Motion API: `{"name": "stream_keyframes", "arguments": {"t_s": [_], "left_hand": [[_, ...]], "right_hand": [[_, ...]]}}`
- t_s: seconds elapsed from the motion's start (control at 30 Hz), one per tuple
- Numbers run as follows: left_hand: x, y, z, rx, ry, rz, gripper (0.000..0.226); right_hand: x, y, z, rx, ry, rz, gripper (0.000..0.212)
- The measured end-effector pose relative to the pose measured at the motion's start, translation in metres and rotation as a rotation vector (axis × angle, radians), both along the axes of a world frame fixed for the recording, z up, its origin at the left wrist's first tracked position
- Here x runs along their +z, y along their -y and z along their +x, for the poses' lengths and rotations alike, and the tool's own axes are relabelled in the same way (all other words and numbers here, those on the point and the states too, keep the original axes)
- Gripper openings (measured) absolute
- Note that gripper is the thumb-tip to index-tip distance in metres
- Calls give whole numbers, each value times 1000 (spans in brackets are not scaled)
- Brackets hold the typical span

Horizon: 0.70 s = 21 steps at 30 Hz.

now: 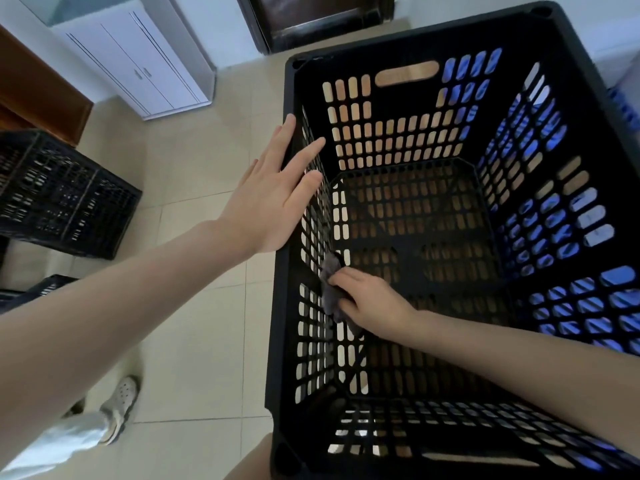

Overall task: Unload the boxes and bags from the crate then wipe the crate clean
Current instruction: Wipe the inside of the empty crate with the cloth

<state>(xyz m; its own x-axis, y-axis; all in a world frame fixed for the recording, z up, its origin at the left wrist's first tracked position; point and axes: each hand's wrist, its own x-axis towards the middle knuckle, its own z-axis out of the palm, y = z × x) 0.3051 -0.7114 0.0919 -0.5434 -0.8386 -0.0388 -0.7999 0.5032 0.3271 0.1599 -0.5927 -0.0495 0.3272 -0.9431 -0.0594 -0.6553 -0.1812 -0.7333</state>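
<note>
Grey cloth (330,289), bunched and soft, is pinched in the curled fingers of the right hand (367,299), which presses it against the inside of a crate's left wall, low and near the bottom. The left hand (273,192) lies flat with fingers straight and spread, palm on the top rim of the same wall, fingertips reaching over to the inner side. Both forearms are bare.

The crate (280,341) is black hard plastic, deep and rectangular. Its four walls and bottom are pierced by rows of rounded slots, and one long oval handle hole (407,73) is cut in the far wall. It fills the right of the view, and only the right hand and the cloth are inside it. Tan wood tones show through the bottom and far-wall slots. Blue shapes (616,276), too broken up to identify, show through the right wall.

To the left, on a floor (194,306) of pale beige square tiles, stands a second black slotted crate (62,202). The corner of a third crate (48,287) sits near it at the picture edge, making three crates in all. One white perforated shoe (121,403) below a light grey trouser leg (62,441) rests on the tiles. At the back are a white two-door cabinet (138,64), a brown wooden panel (38,95) and a dark wooden door frame (311,26).
</note>
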Motion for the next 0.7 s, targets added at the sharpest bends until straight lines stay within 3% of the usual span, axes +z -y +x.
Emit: {"name": "stream_keyframes", "arguments": {"t_s": [0.07, 0.2, 0.37, 0.47, 0.6, 0.7], "left_hand": [[1, 0, 0, 2, 5, -7, 52], [3, 0, 0, 1, 14, -20, 51], [3, 0, -2, -6, 18, -15, 51], [4, 0, -2, -12, 17, -12, 56], [3, 0, -1, -10, 2, -15, 56], [1, 1, 0, -4, -5, -16, 52]], "right_hand": [[-13, 2, 3, -10, -31, 173, 33], [-7, 3, 7, -76, 15, 189, 23], [56, -5, 14, -155, 301, -110, 15], [84, -8, 17, -98, 368, -280, 20], [71, -7, 15, -66, 247, -368, 28], [37, -4, 12, -52, 141, -246, 31]]}}
